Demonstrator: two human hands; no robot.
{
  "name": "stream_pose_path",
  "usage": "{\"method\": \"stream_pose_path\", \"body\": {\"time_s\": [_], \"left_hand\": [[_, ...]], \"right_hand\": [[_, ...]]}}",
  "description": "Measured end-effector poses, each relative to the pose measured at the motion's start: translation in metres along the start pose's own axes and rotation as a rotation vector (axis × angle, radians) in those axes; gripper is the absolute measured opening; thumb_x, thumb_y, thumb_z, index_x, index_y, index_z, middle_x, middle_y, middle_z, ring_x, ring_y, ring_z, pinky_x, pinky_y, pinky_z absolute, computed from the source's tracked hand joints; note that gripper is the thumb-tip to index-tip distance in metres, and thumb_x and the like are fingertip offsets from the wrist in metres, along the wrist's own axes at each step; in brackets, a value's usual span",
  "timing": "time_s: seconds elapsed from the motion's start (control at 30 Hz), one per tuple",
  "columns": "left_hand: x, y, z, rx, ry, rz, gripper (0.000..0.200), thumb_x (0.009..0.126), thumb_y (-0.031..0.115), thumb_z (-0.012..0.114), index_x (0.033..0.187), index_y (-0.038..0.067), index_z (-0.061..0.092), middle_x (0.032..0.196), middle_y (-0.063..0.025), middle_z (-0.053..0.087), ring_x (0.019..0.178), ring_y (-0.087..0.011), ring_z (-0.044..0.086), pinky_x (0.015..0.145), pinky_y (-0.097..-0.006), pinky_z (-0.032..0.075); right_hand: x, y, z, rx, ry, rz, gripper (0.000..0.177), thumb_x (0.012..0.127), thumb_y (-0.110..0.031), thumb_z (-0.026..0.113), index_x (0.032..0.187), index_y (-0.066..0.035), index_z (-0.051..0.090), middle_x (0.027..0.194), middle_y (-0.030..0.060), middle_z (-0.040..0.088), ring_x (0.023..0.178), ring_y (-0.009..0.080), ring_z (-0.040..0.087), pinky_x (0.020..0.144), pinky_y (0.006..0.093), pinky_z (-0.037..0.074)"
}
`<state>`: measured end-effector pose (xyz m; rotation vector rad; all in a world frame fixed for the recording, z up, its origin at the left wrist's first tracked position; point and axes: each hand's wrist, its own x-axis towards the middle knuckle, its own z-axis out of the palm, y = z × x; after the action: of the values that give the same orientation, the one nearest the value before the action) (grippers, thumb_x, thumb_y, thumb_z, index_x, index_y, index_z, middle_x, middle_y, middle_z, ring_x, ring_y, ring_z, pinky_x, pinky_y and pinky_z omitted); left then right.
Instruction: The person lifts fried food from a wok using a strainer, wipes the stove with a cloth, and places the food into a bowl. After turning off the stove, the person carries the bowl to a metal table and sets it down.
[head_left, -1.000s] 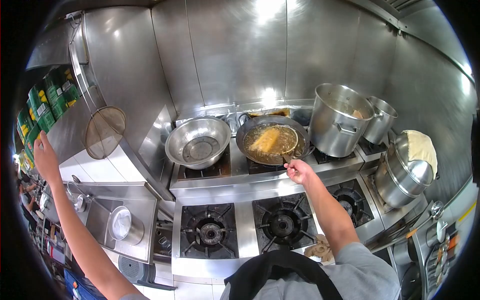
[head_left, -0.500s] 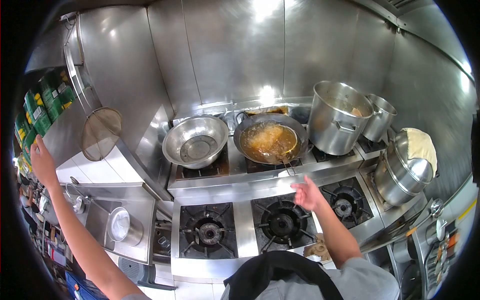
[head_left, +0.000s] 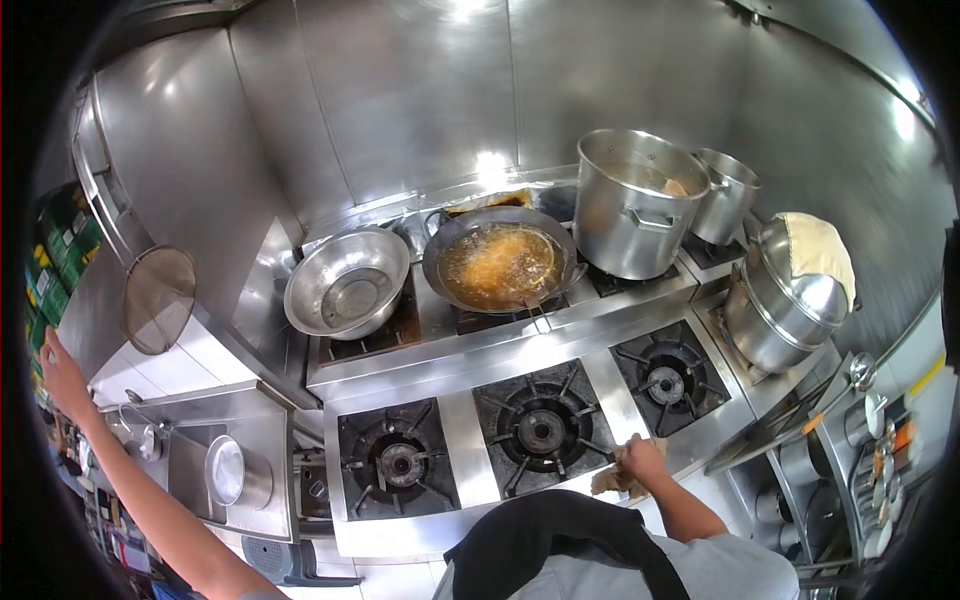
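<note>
My right hand is closed on a brown cloth at the front edge of the stove. Far to the left my left hand is raised with its fingers stretched upward and nothing visible in it. A mesh strainer hangs to the right of that hand. On the back row a dark wok holds bubbling oil with golden food in it. A thin wire handle sticks out over the wok's front rim.
Left of the wok sits a wide metal basin. A tall stockpot, a smaller pot and a lidded steamer with a pale cloth stand to its right. Front burners lie before me. A sink is at left.
My right hand has come down from above the middle burner to the cloth at the stove edge and grasped it. My left hand stays raised at the left. The view has shifted right.
</note>
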<state>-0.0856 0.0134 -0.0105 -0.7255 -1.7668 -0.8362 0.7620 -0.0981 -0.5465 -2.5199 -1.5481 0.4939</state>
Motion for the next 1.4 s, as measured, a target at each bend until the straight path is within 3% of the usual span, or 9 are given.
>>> {"method": "stream_pose_path", "body": {"time_s": [0.07,0.1,0.23,0.4,0.5,0.73,0.8,1.03,1.4], "left_hand": [[0.008,-0.02,0.023,0.284,0.121,0.139,0.037,0.091,0.013,0.037,0.125,0.023,0.045,0.091,-0.0125,0.061,0.077,-0.0277,0.062,0.057,-0.0388,0.049],[0.005,-0.01,0.015,0.277,0.164,0.165,0.034,0.091,0.013,0.037,0.122,0.021,0.048,0.086,-0.0129,0.059,0.079,-0.0279,0.061,0.06,-0.0377,0.049],[-0.007,0.02,-0.017,0.205,0.136,0.174,0.032,0.094,0.02,0.034,0.122,0.021,0.048,0.092,-0.0156,0.059,0.088,-0.0302,0.059,0.069,-0.0382,0.048],[-0.003,0.03,-0.028,-0.062,-0.079,-0.175,0.059,0.088,0.056,0.035,0.118,0.008,0.054,0.123,-0.021,0.049,0.116,-0.035,0.044,0.093,-0.0409,0.036],[-0.001,0.021,-0.017,-0.052,0.076,-0.051,0.065,0.086,0.06,0.032,0.114,0.007,0.056,0.109,-0.0194,0.058,0.102,-0.0378,0.052,0.084,-0.0439,0.04],[-0.008,0.023,-0.021,-0.028,0.093,0.07,0.066,0.085,0.061,0.032,0.114,0.007,0.056,0.108,-0.02,0.058,0.102,-0.0378,0.052,0.084,-0.0431,0.04],[-0.004,0.023,-0.021,-0.084,0.019,-0.076,0.066,0.086,0.061,0.032,0.114,0.006,0.056,0.107,-0.0203,0.058,0.102,-0.0379,0.052,0.084,-0.0433,0.04],[-0.008,0.03,-0.025,-0.069,0.114,-0.049,0.066,0.086,0.06,0.032,0.114,0.005,0.055,0.106,-0.0211,0.058,0.101,-0.0386,0.052,0.083,-0.0437,0.04],[-0.004,0.031,-0.029,-0.132,-0.038,-0.14,0.065,0.086,0.06,0.032,0.111,0.005,0.056,0.105,-0.0227,0.058,0.101,-0.0397,0.052,0.082,-0.0453,0.04]], "right_hand": [[0.0,0.005,0.0,0.123,0.004,-0.035,0.032,0.078,-0.023,0.054,0.099,0.001,0.047,0.083,0.0227,0.061,0.079,0.0389,0.06,0.072,0.0461,0.048],[0.0,0.008,0.002,0.131,0.006,-0.027,0.032,0.078,-0.023,0.054,0.099,0.001,0.047,0.083,0.0227,0.061,0.079,0.0389,0.06,0.072,0.0461,0.048],[0.006,0.019,0.005,0.228,0.029,-0.073,0.028,0.077,-0.022,0.055,0.093,0.0,0.05,0.081,0.0218,0.061,0.079,0.0373,0.06,0.071,0.0454,0.048],[0.011,0.012,0.004,0.182,0.052,-0.022,0.025,0.075,-0.022,0.056,0.085,0.0,0.054,0.078,0.0204,0.061,0.077,0.0366,0.06,0.069,0.0434,0.048],[0.017,0.014,0.004,0.154,0.023,-0.046,0.025,0.075,-0.024,0.056,0.086,-0.001,0.057,0.082,0.0204,0.062,0.079,0.036,0.06,0.07,0.0429,0.048],[0.021,0.015,0.003,0.135,0.003,-0.003,0.028,0.074,-0.028,0.055,0.085,-0.003,0.06,0.082,0.0193,0.063,0.081,0.0358,0.06,0.072,0.0428,0.048],[0.02,0.014,0.002,0.129,-0.002,0.004,0.029,0.074,-0.029,0.055,0.085,-0.003,0.06,0.082,0.0191,0.063,0.08,0.0357,0.061,0.072,0.0428,0.048],[0.02,0.013,0.001,0.124,0.014,-0.003,0.028,0.074,-0.028,0.055,0.082,-0.002,0.06,0.081,0.0193,0.063,0.078,0.0352,0.061,0.071,0.043,0.048],[0.018,0.01,-0.005,0.123,-0.014,0.008,0.029,0.075,-0.03,0.057,0.087,-0.004,0.06,0.085,0.0184,0.063,0.082,0.0341,0.061,0.074,0.0426,0.048]]}}
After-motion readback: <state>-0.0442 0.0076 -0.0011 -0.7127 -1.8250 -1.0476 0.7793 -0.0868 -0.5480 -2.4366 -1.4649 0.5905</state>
